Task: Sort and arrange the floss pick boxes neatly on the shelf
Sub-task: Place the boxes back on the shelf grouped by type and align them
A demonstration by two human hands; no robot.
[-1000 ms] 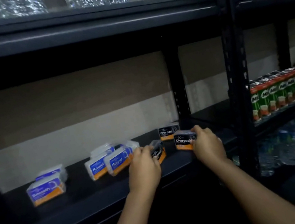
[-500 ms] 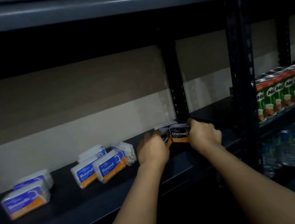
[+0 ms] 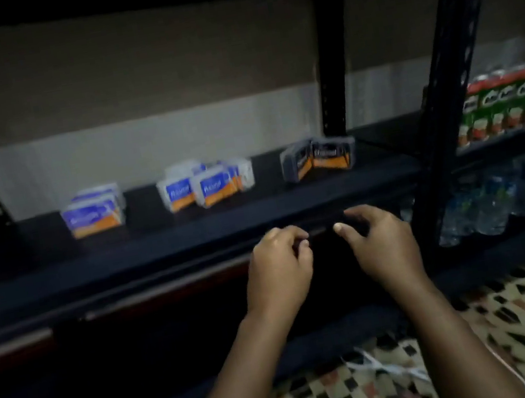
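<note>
Shelf (image 3: pixel 190 235): dark board on a black metal rack; three clusters of floss pick boxes stand along it, well apart from each other
Left cluster (image 3: pixel 93 211): blue-and-orange boxes, one in front of another, touching; label blurred
Middle cluster (image 3: pixel 204 184): blue-and-orange boxes marked "Round", packed close, fronts angled slightly; exact count cannot be told
Right cluster (image 3: pixel 318 158): dark charcoal boxes with orange bands, two fronts meeting in a shallow V, just left of the rack's rear post (image 3: pixel 330 62)
Left hand (image 3: pixel 278 269): below the shelf's front edge, clear of all boxes; fingers loosely curled, thumb and forefinger near each other; holds nothing
Right hand (image 3: pixel 383 241): beside the left, apart from it; fingers loosely bent, thumb out toward the left hand; holds nothing
Far right: drink cartons (image 3: pixel 512 103) in a row on the neighbouring shelf; water bottles (image 3: pixel 497 197) below them
Floor (image 3: pixel 518 322): patterned tiles
</note>
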